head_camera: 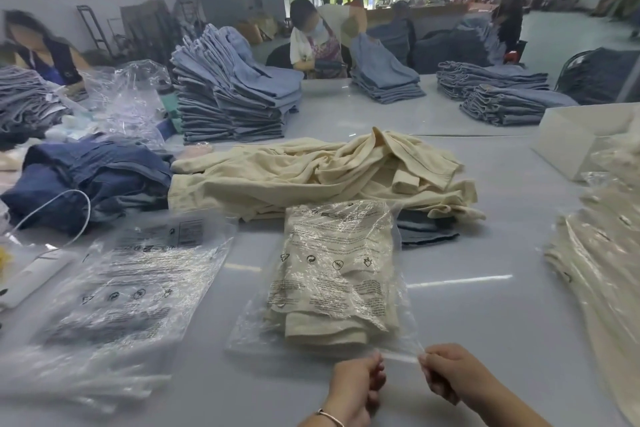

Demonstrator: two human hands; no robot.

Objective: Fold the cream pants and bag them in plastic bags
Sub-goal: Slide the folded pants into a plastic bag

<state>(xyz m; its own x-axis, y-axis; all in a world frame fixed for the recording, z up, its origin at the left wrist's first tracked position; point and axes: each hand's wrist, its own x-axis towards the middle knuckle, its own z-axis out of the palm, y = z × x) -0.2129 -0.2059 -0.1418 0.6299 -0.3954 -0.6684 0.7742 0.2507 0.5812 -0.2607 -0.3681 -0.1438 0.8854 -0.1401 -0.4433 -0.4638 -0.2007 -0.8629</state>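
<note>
A: Cream cotton inside clear film, that was what we had in front of us: the folded cream pants (332, 274) lay in their plastic bag (403, 308), flat on the grey table (485, 322), right at the near edge of our reach.

B: And we had both hands on it! Our left hand (356, 381) was curled and pinching the bag's open flap, our right hand (446, 369) was curled and pinching the same flap just beside it, with a thin strip of film stretched between the two.

A: The pants sat with their folded end toward us, printed warning text and symbols showing over them. A bracelet (329, 417) ringed our left wrist.

B: Behind the bag we saw the loose heap of unfolded cream pants (311, 170), sprawled across the middle of the table, with dark blue denim (426, 225) peeking out beneath its right end.

A: To our left lay a stack of empty plastic bags (131, 291), same printing, and beyond that a crumpled pile of navy jeans (86, 177). A white cable (74, 218) looped near them.

B: On our right we had bagged cream pants (595, 253) piled up, and a white box (581, 139) behind them.

A: Farther off, tall stacks of light blue jeans (235, 97), and other workers (315, 42) bent over them. Their hands we could not make out.
</note>
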